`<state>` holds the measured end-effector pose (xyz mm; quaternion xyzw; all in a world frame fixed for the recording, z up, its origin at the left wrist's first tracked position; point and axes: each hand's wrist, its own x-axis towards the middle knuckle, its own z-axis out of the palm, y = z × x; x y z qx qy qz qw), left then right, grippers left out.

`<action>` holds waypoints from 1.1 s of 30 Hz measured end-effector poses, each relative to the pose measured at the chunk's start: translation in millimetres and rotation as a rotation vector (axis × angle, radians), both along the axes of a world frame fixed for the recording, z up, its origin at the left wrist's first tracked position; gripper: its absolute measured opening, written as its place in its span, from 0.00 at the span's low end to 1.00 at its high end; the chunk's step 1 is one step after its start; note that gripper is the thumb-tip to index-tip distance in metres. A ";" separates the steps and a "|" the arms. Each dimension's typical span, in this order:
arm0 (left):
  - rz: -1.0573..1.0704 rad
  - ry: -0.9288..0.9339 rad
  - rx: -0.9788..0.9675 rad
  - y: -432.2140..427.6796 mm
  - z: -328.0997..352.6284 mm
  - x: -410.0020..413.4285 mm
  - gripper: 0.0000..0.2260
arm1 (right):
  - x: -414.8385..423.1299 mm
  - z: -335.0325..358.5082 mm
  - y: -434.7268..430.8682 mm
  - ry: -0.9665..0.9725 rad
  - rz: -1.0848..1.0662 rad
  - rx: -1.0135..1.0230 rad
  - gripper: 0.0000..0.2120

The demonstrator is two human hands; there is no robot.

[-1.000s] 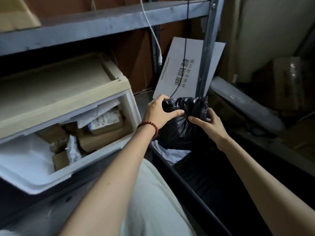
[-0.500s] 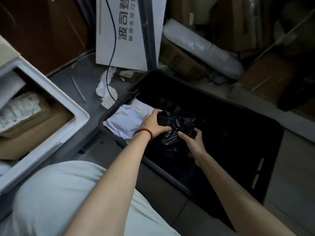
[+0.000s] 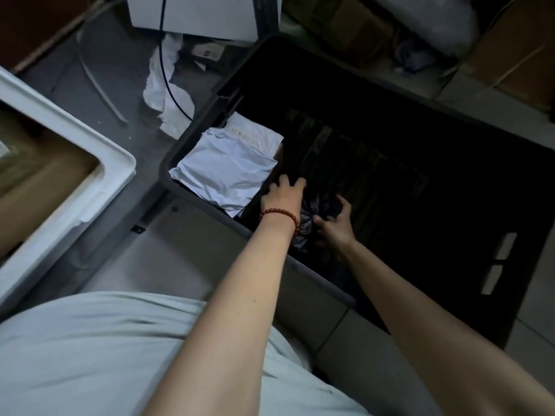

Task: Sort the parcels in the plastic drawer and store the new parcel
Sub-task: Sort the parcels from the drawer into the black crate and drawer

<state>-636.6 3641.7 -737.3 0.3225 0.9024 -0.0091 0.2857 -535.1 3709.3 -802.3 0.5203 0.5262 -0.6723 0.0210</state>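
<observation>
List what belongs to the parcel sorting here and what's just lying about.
Job: black bagged parcel, left hand and right hand on it; dark crate; white parcels inside it; white plastic drawer.
Lying about: crumpled paper, black cable, white box, bubble-wrap roll.

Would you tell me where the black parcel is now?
Head view, centre: the black parcel sits in the dark crate, between left hand and right hand, beside the white parcel.

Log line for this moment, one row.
left hand: rests on bag | right hand: grips bag | bag: in crate, beside white parcel
</observation>
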 end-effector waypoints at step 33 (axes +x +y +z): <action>0.293 0.250 0.135 -83.7 123.7 -11.4 0.15 | -30.1 134.6 -32.2 0.027 0.759 1.086 0.22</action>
